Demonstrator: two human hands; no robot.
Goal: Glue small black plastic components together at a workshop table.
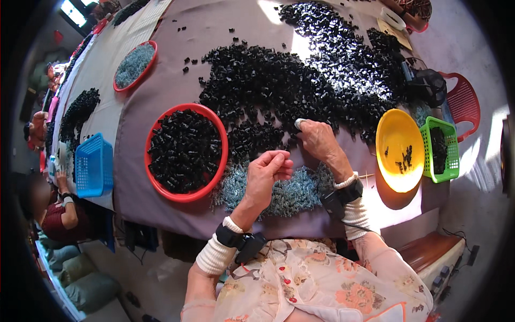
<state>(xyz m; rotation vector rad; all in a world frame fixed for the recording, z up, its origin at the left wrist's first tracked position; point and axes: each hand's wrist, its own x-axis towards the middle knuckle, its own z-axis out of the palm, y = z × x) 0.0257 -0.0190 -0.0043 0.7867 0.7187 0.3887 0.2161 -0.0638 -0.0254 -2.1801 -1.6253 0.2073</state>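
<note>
left hand is curled, fingers pinched over the springs, contents unclear, while right hand is stretched to the black caps, fingers loosely bent, picking.

Black small parts heaped on a purple-grey bench, red bowl, yellow bowl, green basket, blue basket, pale blue springs, floral blouse.

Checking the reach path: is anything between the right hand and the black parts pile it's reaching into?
Nothing visible. The right hand already rests at the near edge of the black parts pile, fingertips touching pieces. The left hand sits apart, over the small metal springs.
</note>
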